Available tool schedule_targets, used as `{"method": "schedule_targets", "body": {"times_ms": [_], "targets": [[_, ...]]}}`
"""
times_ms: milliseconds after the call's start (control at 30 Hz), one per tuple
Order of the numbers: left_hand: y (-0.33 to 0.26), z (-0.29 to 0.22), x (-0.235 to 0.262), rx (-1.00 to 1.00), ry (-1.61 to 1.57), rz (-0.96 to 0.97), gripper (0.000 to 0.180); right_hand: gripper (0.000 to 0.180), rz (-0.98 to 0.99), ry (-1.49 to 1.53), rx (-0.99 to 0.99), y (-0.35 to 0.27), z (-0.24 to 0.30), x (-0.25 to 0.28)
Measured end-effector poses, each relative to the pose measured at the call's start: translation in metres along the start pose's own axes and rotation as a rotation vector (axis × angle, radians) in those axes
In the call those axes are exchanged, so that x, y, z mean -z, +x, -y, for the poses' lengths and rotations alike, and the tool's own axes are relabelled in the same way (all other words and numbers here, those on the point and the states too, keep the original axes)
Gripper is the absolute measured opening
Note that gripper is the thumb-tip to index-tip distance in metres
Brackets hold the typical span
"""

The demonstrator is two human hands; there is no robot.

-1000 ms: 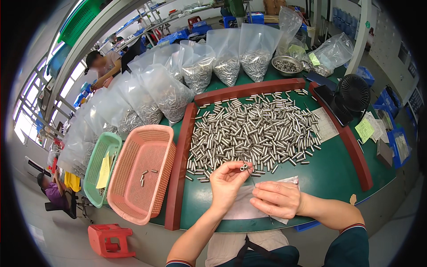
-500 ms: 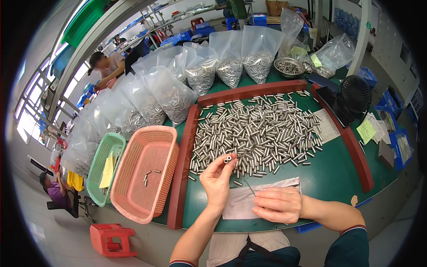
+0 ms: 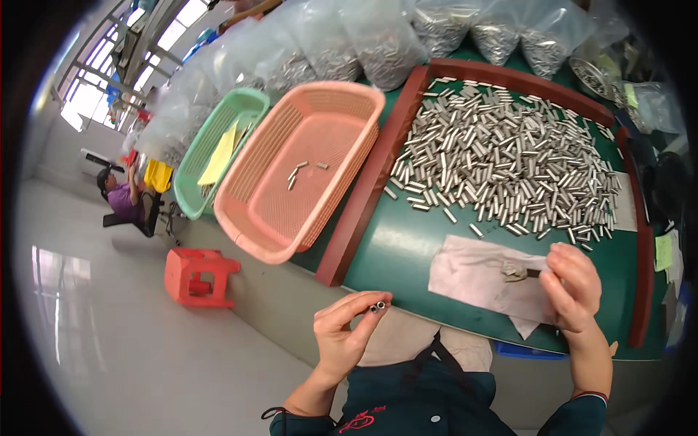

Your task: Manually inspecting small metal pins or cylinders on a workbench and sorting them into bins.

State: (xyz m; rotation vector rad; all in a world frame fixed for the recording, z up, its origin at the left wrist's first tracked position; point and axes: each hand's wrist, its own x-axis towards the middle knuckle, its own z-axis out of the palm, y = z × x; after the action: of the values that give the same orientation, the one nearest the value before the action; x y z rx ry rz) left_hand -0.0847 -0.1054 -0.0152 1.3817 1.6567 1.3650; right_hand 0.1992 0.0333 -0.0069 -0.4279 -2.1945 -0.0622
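My left hand is pinched on two small metal tubes, their hollow round ends showing, just off the front edge of the table. On the right, my right hand hovers over a pale pinkish cloth, fingers curled together. At its fingertips is a short dark strip, with a crumpled greyish lump at the far end; whether the fingers hold it is unclear. Beyond the cloth, a broad pile of metal tubes lies on the green tabletop.
Dark red bars frame the pile. Left of them stand a pink plastic basket with several tubes and a green basket holding a yellow paper. Filled clear bags line the back. A red stool is on the floor.
The view has swung left and down. My left hand has drawn back from the pile past the table edge with the tubes. The thin rod in my right hand no longer shows.
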Motion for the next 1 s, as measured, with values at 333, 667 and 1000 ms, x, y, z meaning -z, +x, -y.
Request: {"method": "schedule_targets", "body": {"times_ms": [333,667,1000], "targets": [[-0.052,0.076,0.017,0.252,-0.045,-0.163,0.017,0.025,-0.007,-0.045,0.023,-0.011,0.001,-0.014],[-0.058,0.093,0.018,0.325,-0.147,-0.126,0.016,0.024,-0.065,-0.090,0.018,-0.013,0.001,-0.018],[-0.059,0.101,0.015,0.418,-0.309,-0.141,0.015,0.026,-0.068,-0.084,-0.006,-0.012,-0.001,-0.019]]}}
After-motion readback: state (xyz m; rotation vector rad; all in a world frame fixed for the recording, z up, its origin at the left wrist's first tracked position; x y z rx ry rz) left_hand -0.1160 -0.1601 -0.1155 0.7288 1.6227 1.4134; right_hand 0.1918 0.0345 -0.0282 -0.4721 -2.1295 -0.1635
